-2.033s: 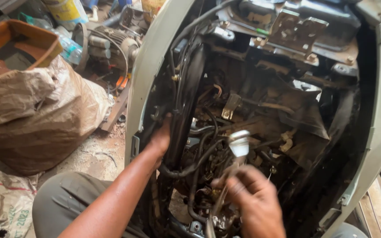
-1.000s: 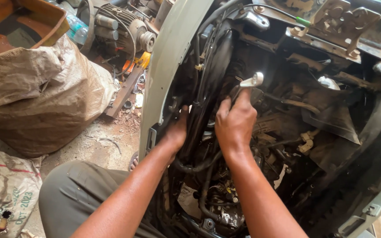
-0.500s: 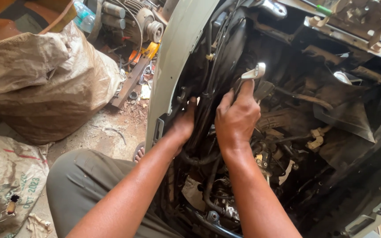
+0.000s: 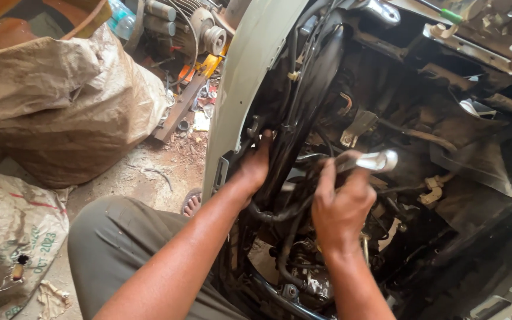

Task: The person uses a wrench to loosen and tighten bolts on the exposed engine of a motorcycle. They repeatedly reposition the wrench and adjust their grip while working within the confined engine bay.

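I look down into the opened front of a pale grey scooter body [image 4: 250, 77], full of black cables [image 4: 303, 106] and grimy metal parts. My right hand [image 4: 340, 204] is closed around a silver metal wrench [image 4: 371, 160], whose head points right, in front of the dark frame. My left hand [image 4: 256, 163] reaches inside the panel's edge and presses against the black cable bundle; its fingers are partly hidden behind the cables. A small metal bracket [image 4: 358, 126] sits just above the wrench.
Bulging brown sacks [image 4: 60, 101] lie on the dirt floor at left, with a printed sack [image 4: 7, 237] in front. An old engine [image 4: 191, 24], scrap wood and a yellow tool lie behind. My knee in grey trousers [image 4: 120, 243] and my toes [image 4: 192, 204] are below.
My right hand with the wrench has moved from high among the cables down and to the right. My left hand stays at the cable bundle. The view has shifted slightly.
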